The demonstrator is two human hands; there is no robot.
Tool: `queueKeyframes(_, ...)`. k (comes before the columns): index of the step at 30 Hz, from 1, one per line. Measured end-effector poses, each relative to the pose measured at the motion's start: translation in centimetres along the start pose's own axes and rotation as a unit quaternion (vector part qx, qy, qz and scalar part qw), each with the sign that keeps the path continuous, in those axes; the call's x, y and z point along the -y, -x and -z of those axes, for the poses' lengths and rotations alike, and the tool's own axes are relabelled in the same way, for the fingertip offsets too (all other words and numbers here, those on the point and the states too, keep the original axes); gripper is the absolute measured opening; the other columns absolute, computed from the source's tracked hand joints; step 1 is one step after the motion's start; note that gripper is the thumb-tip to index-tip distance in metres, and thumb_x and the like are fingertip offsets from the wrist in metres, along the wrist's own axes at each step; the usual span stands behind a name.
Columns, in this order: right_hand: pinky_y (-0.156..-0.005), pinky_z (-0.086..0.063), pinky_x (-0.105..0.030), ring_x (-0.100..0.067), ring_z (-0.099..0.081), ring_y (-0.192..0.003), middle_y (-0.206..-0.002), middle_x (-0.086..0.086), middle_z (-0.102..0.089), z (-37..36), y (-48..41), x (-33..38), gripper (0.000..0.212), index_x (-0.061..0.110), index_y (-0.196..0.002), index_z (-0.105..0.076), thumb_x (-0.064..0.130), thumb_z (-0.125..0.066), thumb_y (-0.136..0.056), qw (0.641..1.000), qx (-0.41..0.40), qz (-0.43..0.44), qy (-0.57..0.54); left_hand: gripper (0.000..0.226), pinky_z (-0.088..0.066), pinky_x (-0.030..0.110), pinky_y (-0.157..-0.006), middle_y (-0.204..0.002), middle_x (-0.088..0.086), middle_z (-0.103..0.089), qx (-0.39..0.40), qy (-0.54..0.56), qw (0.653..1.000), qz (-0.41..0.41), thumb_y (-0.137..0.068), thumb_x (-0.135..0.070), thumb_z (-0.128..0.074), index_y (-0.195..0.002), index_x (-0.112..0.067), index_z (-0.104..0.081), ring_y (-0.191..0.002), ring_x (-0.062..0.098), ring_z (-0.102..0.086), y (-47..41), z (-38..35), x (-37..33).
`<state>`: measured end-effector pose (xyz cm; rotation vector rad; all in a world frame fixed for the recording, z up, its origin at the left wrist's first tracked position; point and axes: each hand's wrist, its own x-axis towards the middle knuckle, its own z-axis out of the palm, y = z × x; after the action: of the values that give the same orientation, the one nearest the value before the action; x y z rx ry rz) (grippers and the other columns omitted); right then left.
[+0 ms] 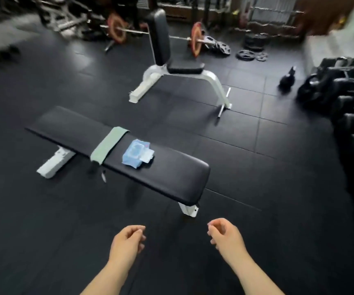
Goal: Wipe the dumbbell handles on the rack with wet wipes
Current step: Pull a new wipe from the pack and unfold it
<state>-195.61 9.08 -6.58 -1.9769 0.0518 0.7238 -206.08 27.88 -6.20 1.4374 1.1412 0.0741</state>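
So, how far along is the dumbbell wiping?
Nothing looks done yet. The left hand and right hand hold nothing. The blue plastic wet-wipe pack lies on the black padded flat bench. Taking a wipe and wiping the black racked dumbbells remain.

**Non-task items in view**

Black padded table [171, 177] on white legs, just ahead of the left hand [127, 241] and right hand [225, 237]. Pale green towel [110, 145] draped across its middle. Farther ahead: upright seat [165, 39] on a white frame. Behind it, a barbell [196, 40] with red plates. Loose black plates [248, 54] and kettlebell [286, 80] far ahead-right. Black mat floor [44, 231].
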Motion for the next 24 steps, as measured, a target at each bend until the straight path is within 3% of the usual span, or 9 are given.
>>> queueKeyframes(3,-0.062,-0.04,-0.028,-0.015,-0.05,-0.064,-0.071,0.0,-0.059,-0.7,-2.9,1.1,0.017,0.019,-0.072,-0.056,0.009,-0.053,-0.085,1.0,0.024,0.008,0.016,0.022,-0.042,0.025,-0.055,-0.069,0.007,-0.058,-0.03,-0.013,0.999,0.012,-0.091,-0.004,-0.046,-0.076,-0.012,-0.061,-0.057,0.018,-0.05,-1.8,0.3,0.4)
queueKeyframes(9,-0.07,-0.045,-0.025,-0.011,-0.053,-0.068,-0.07,0.008,-0.058,-1.8,-9.1,4.1,0.02,0.026,-0.071,-0.056,0.012,-0.058,-0.084,0.992,0.076,0.028,0.097,0.023,-0.047,0.034,-0.073,-0.069,0.006,-0.06,-0.069,0.01,0.996,0.055,-0.089,-0.001,-0.049,-0.075,-0.014,-0.062,-0.062,0.018,-0.055,-5.6,-0.6,0.0)
queueKeyframes(13,-0.062,-0.04,-0.013,-0.011,-0.054,-0.072,-0.073,0.009,-0.057,-5.8,-15.0,7.3,0.018,0.026,-0.073,-0.056,0.013,-0.059,-0.084,0.983,0.107,0.037,0.143,0.026,-0.049,0.035,-0.075,-0.071,0.002,-0.062,-0.075,0.017,0.996,0.052,-0.088,-0.001,-0.05,-0.074,-0.018,-0.061,-0.066,0.018,-0.058,-11.4,-0.4,-1.5)
queueKeyframes(17,-0.06,-0.036,-0.009,-0.007,-0.05,-0.072,-0.075,0.011,-0.052,-12.4,-22.5,10.7,0.006,0.021,-0.085,-0.057,0.016,-0.059,-0.085,0.975,0.118,0.045,0.181,0.026,-0.039,0.018,-0.06,-0.075,-0.001,-0.06,-0.085,0.021,0.995,0.05,-0.089,-0.002,-0.048,-0.075,-0.021,-0.058,-0.069,0.014,-0.055,-20.7,1.5,-4.4)
queueKeyframes(20,-0.067,-0.035,-0.016,-0.011,-0.049,-0.077,-0.078,0.008,-0.05,-17.6,-28.2,13.3,0.011,0.017,-0.097,-0.06,0.017,-0.057,-0.086,0.969,0.122,0.025,0.213,0.023,-0.039,0.021,-0.062,-0.075,-0.002,-0.059,-0.08,-0.005,0.995,0.057,-0.089,-0.003,-0.048,-0.079,-0.02,-0.059,-0.074,0.018,-0.055,-28.5,3.4,-6.6)
queueKeyframes(24,-0.076,-0.033,-0.016,-0.009,-0.046,-0.083,-0.096,0.003,-0.05,-23.2,-35.2,16.3,0.029,0.016,-0.116,-0.056,0.02,-0.055,-0.088,0.96,0.109,0.043,0.255,0.017,-0.036,0.022,-0.076,-0.09,-0.004,-0.058,-0.048,-0.119,0.991,0.025,-0.09,-0.01,-0.049,-0.088,-0.024,-0.059,-0.089,0.013,-0.052,-37.8,4.7,-9.2)
